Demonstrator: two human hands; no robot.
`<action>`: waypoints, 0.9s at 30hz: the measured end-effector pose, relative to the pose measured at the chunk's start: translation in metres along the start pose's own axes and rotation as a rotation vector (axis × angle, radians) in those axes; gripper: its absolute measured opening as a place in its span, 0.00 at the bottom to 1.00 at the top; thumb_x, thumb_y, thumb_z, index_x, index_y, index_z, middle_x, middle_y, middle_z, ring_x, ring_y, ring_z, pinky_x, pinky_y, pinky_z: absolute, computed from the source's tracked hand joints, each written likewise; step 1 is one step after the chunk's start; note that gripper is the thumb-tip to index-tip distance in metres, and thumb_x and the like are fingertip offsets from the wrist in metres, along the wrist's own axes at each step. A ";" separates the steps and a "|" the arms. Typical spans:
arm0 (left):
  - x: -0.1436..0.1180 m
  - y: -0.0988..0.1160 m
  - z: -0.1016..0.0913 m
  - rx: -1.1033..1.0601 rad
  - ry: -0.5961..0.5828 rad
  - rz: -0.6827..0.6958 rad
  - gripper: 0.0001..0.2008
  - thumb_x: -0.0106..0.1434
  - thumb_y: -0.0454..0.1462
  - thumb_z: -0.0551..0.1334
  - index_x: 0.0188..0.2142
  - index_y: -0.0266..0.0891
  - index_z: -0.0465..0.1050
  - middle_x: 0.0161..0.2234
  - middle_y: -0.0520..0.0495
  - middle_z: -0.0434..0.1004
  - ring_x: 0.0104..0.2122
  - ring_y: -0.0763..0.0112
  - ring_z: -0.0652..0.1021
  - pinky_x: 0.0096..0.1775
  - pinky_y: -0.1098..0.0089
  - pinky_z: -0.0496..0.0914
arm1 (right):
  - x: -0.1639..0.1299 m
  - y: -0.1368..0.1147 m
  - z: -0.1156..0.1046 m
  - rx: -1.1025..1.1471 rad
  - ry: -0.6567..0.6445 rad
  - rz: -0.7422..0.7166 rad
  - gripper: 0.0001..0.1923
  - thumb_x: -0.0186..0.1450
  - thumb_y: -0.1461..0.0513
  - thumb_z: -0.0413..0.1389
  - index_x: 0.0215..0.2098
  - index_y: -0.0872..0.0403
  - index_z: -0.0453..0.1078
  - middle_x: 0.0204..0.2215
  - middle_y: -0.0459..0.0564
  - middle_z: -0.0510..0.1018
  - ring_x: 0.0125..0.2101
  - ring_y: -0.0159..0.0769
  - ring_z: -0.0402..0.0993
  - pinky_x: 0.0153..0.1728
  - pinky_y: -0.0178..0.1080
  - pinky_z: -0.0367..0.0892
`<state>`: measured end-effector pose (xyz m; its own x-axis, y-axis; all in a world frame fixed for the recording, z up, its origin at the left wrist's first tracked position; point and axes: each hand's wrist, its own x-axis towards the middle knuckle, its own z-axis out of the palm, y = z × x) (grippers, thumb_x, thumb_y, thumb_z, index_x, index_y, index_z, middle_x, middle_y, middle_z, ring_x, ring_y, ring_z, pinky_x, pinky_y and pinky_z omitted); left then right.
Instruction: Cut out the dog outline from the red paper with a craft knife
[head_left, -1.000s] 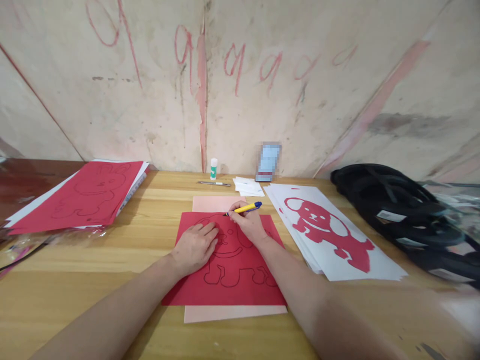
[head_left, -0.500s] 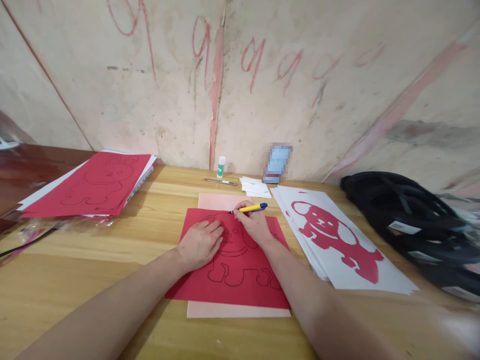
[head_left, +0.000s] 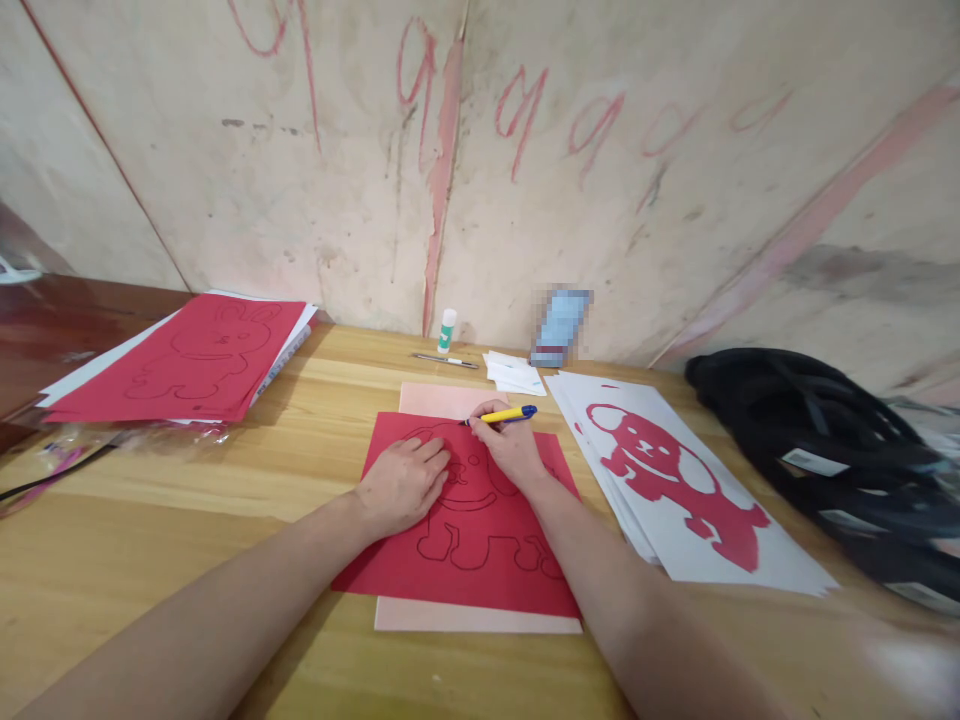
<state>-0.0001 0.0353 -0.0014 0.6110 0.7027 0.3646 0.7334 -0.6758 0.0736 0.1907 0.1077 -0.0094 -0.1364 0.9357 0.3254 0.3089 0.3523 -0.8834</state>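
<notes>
A red paper sheet [head_left: 480, 560] with a black outline of a dog lies on a pink mat [head_left: 435, 400] in the middle of the wooden table [head_left: 150, 560]. My left hand [head_left: 401, 485] rests flat on the sheet's left part and holds it down. My right hand [head_left: 510, 450] grips a yellow and blue craft knife [head_left: 506, 414], whose tip touches the sheet's top edge near the dog's head.
White sheets with a red dog cutout [head_left: 675, 480] lie to the right. A stack of red sheets [head_left: 195, 355] sits at the left. A glue stick [head_left: 447, 330], a pen [head_left: 444, 360], folded white papers [head_left: 514, 372] and a blue pack [head_left: 561, 325] stand near the wall. Black bags [head_left: 825, 440] fill the right side.
The view has shifted slightly, so everything sits a bit lower and to the right. Both hands stay on the red sheet with the knife tip at the top edge.
</notes>
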 end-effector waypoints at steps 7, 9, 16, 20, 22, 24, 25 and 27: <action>0.000 0.000 0.000 0.016 -0.011 -0.010 0.14 0.69 0.36 0.49 0.46 0.35 0.70 0.46 0.39 0.74 0.43 0.60 0.75 0.47 0.58 0.70 | 0.000 -0.002 0.000 -0.010 -0.008 -0.003 0.07 0.56 0.58 0.54 0.26 0.53 0.65 0.22 0.46 0.69 0.25 0.34 0.65 0.29 0.38 0.60; 0.000 0.000 0.000 0.014 -0.014 -0.007 0.14 0.69 0.36 0.49 0.46 0.35 0.70 0.46 0.39 0.74 0.44 0.60 0.75 0.47 0.58 0.70 | -0.001 -0.003 0.000 -0.019 -0.009 -0.002 0.07 0.56 0.58 0.54 0.26 0.52 0.65 0.22 0.46 0.69 0.25 0.34 0.65 0.29 0.38 0.61; 0.000 0.000 0.001 0.011 -0.006 -0.005 0.13 0.69 0.36 0.49 0.46 0.36 0.71 0.47 0.39 0.74 0.44 0.60 0.75 0.48 0.58 0.70 | -0.001 -0.003 0.000 -0.013 -0.021 0.002 0.06 0.56 0.57 0.54 0.27 0.52 0.66 0.23 0.46 0.70 0.24 0.33 0.63 0.27 0.37 0.60; 0.001 0.000 0.001 -0.001 0.004 -0.009 0.13 0.69 0.36 0.49 0.45 0.36 0.71 0.46 0.39 0.74 0.43 0.59 0.76 0.46 0.57 0.71 | -0.001 -0.002 0.000 -0.010 -0.032 0.003 0.07 0.56 0.57 0.54 0.27 0.53 0.66 0.23 0.46 0.70 0.24 0.33 0.64 0.27 0.36 0.61; 0.001 0.000 0.001 -0.005 0.006 -0.008 0.14 0.69 0.36 0.49 0.45 0.36 0.71 0.46 0.39 0.74 0.43 0.60 0.76 0.47 0.57 0.71 | -0.001 -0.001 0.000 -0.014 -0.029 0.002 0.07 0.56 0.57 0.54 0.27 0.53 0.66 0.24 0.46 0.70 0.25 0.33 0.64 0.27 0.36 0.61; 0.001 0.000 0.000 -0.006 0.002 -0.010 0.14 0.69 0.36 0.49 0.45 0.36 0.70 0.46 0.39 0.74 0.43 0.59 0.76 0.47 0.57 0.70 | -0.001 -0.001 0.000 -0.019 -0.022 0.006 0.07 0.56 0.57 0.54 0.27 0.52 0.66 0.24 0.45 0.70 0.25 0.33 0.64 0.28 0.37 0.61; 0.001 0.000 0.000 -0.004 -0.004 -0.011 0.14 0.69 0.36 0.49 0.46 0.36 0.70 0.46 0.39 0.74 0.43 0.59 0.76 0.47 0.57 0.71 | -0.001 -0.001 0.000 -0.019 -0.020 0.009 0.07 0.56 0.57 0.54 0.27 0.52 0.66 0.24 0.45 0.70 0.25 0.33 0.64 0.28 0.37 0.61; 0.001 0.001 0.000 0.002 -0.014 -0.014 0.14 0.69 0.36 0.49 0.46 0.36 0.70 0.46 0.39 0.74 0.43 0.59 0.76 0.46 0.58 0.71 | -0.001 0.000 0.001 -0.017 -0.014 0.010 0.07 0.56 0.57 0.54 0.26 0.52 0.65 0.23 0.45 0.70 0.25 0.34 0.65 0.29 0.37 0.61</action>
<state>0.0006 0.0353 -0.0010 0.6049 0.7150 0.3505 0.7422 -0.6658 0.0771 0.1902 0.1072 -0.0099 -0.1464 0.9389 0.3115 0.3260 0.3431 -0.8809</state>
